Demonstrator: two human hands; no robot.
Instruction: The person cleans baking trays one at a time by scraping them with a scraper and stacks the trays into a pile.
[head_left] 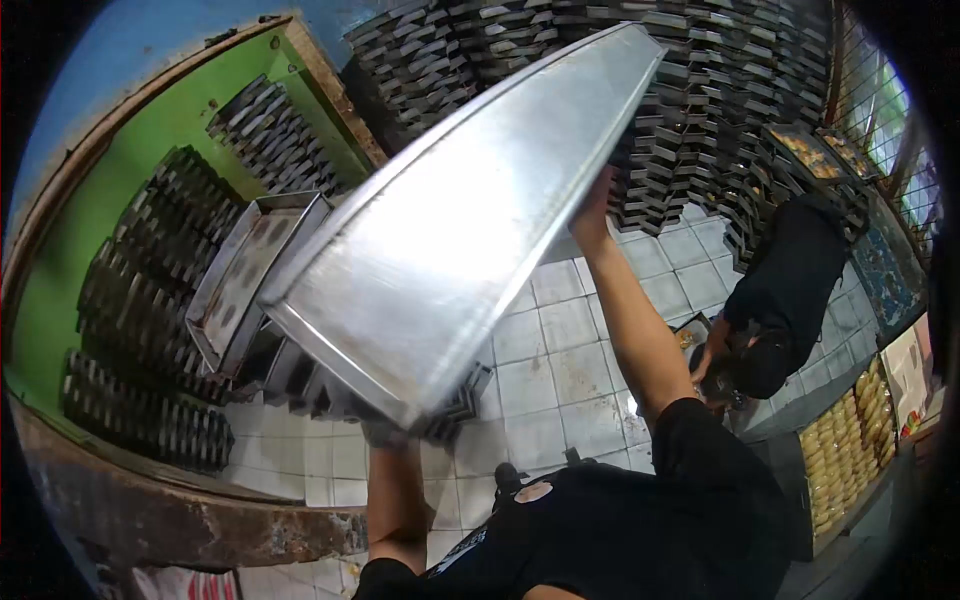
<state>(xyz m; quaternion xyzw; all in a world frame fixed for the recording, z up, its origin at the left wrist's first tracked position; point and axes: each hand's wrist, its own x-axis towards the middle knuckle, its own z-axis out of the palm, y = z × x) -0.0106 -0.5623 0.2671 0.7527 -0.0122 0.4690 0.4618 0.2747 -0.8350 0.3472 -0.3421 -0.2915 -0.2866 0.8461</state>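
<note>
A large, shiny metal tray (430,210) is raised and tilted in front of me, its broad flat face turned to the camera. My right hand (594,212) grips its far right edge, with the fingers hidden behind the metal. At the near lower corner my left hand (388,434) holds the tray from beneath; it is blurred and mostly covered. Just left of the raised tray lies another rectangular tray (245,265), with brown stains on its bottom, on top of stacked dark metal pans.
Tall stacks of dark pans (160,240) line the green wall, and more stacks (690,110) rise at the back. A co-worker in black (790,290) bends low at right. Rows of yellowish baked pieces (845,450) fill a tray at lower right. White tiles (560,370) cover the floor.
</note>
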